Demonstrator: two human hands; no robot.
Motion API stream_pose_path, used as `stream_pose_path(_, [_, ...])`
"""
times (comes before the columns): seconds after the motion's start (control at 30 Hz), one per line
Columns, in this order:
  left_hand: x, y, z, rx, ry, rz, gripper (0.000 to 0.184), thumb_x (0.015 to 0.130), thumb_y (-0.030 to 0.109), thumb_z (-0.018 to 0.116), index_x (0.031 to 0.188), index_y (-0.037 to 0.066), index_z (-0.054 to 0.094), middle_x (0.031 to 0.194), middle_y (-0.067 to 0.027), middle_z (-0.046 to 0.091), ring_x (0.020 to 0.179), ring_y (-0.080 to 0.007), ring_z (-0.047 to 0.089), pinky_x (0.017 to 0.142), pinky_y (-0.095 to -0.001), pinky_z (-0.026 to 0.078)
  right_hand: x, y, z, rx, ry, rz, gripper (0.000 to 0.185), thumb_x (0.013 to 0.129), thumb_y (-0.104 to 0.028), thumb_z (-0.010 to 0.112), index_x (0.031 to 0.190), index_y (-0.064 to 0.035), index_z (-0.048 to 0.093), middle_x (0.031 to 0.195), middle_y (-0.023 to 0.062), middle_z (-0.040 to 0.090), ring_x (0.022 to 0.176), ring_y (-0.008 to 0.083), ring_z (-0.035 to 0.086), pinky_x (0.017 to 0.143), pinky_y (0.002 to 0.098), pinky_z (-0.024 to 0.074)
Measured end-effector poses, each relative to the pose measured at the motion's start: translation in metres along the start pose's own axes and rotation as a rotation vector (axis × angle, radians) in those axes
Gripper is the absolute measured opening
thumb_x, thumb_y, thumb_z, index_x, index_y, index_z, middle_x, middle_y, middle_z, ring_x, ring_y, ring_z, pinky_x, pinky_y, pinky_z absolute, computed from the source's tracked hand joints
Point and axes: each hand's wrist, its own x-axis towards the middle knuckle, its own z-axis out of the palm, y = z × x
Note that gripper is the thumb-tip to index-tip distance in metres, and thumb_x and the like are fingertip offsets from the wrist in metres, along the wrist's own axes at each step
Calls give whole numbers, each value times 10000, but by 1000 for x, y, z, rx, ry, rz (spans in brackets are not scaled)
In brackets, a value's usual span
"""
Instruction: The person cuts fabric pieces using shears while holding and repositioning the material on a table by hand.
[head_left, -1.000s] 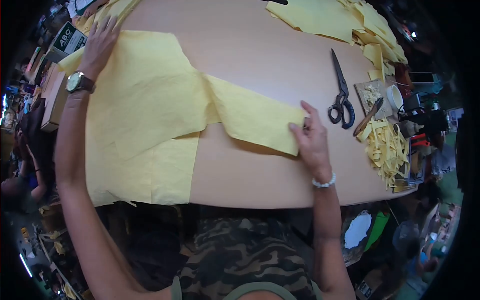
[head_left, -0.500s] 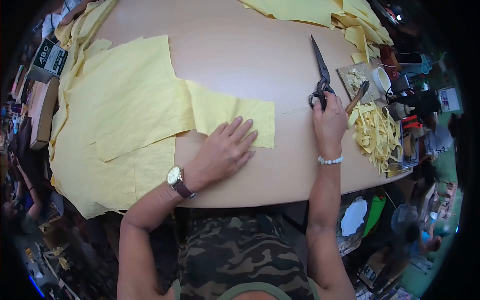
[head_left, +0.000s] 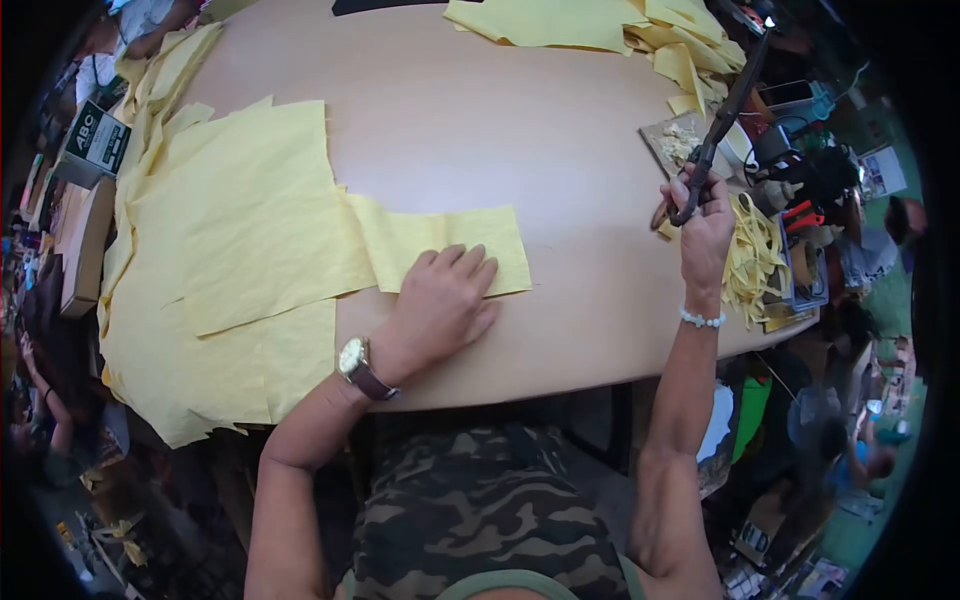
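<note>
Left hand (head_left: 445, 305) lay palm-down on the narrow yellow piece (head_left: 508, 240) — thumb off to one side, fingers slightly bent, not gripping. That piece lay on the tan table (head_left: 560, 340), its left end against the wide yellow sheets (head_left: 260, 210). Right hand (head_left: 708, 235) was clamped around the scissors' handles — scissors (head_left: 724, 115) raised, tips pointing away, near the cut strips (head_left: 752, 270).

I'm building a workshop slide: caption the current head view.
Left hand on yellow material, right hand holding dark scissors at a tan table.
</note>
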Motion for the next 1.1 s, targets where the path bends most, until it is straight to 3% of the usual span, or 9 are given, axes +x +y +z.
stream_pose_path(0.07, [14, 3, -19, -231, -16, -39, 407, 703, 190, 636, 1058, 10, 552, 1153, -144, 522, 1030, -309, 512, 845, -395, 428, -11, -7, -4, 63, -31, -26, 203, 818, -29, 575, 991, 13, 476, 816, 37, 522, 703, 101, 549, 593, 202, 443])
stream_pose_path(0.27, [59, 13, 6, -221, 107, 201, 340, 704, 201, 656, 976, 16, 574, 1098, -126, 514, 1041, -295, 466, 847, -368, 402, -53, 5, -8, 41, 191, -165, 166, 802, -33, 604, 906, -36, 474, 771, 29, 526, 643, 89, 544, 513, 171, 411])
stream_pose_path(0.47, [105, -3, 27, -418, -258, 51, 215, 694, 187, 658, 795, 20, 568, 804, -90, 513, 847, -265, 485, 735, -369, 409, -103, 33, -39, 118, 474, 23, 132, 803, -59, 607, 768, -80, 481, 593, -18, 463, 494, 49, 471, 433, 163, 367])
stream_pose_path(0.6, [134, -13, 18, -862, -344, -47, 233, 757, 224, 645, 753, 4, 569, 661, -38, 536, 638, -137, 498, 608, -280, 420, -104, 31, -42, 279, 564, 71, 145, 824, -112, 591, 739, -92, 475, 563, -28, 436, 441, 47, 418, 401, 162, 333])
stream_pose_path(0.63, [146, -14, 18, -896, -248, -69, 271, 803, 256, 614, 767, -8, 568, 624, -22, 525, 585, -95, 453, 568, -250, 407, -102, 32, -39, 208, 584, 41, 168, 830, -132, 584, 712, -100, 469, 564, -30, 434, 437, 46, 414, 386, 162, 318])
stream_pose_path(0.73, [178, 2, 5, -766, -169, -99, 290, 812, 268, 603, 891, -10, 580, 750, -85, 593, 704, -155, 547, 673, -285, 449, -103, 32, -38, 182, 571, 89, 174, 825, -127, 591, 698, -101, 474, 566, -31, 436, 436, 48, 419, 387, 165, 321])
stream_pose_path(0.83, [187, 14, 24, -697, 29, 66, 377, 807, 291, 604, 1040, -1, 553, 1009, -165, 585, 949, -249, 558, 814, -337, 447, -103, 31, -36, 119, 543, 70, 154, 820, -126, 597, 712, -91, 493, 563, -29, 439, 431, 47, 421, 384, 164, 319])
stream_pose_path(0.93, [160, -5, 18, -591, 157, 140, 465, 794, 303, 607, 1143, 14, 504, 1215, -188, 472, 1137, -314, 445, 930, -378, 386, -104, 28, -38, 86, 485, 109, 125, 814, -127, 606, 744, -70, 518, 553, -27, 445, 428, 47, 423, 383, 166, 320])
stream_pose_path(1.1, [70, -33, 12, -255, 64, 89, 430, 784, 272, 606, 1118, 16, 521, 1210, -163, 483, 1132, -310, 446, 939, -372, 377, -118, 19, -42, 171, 171, 365, 115, 809, -120, 585, 749, -37, 534, 535, -14, 461, 413, 53, 423, 375, 182, 324])
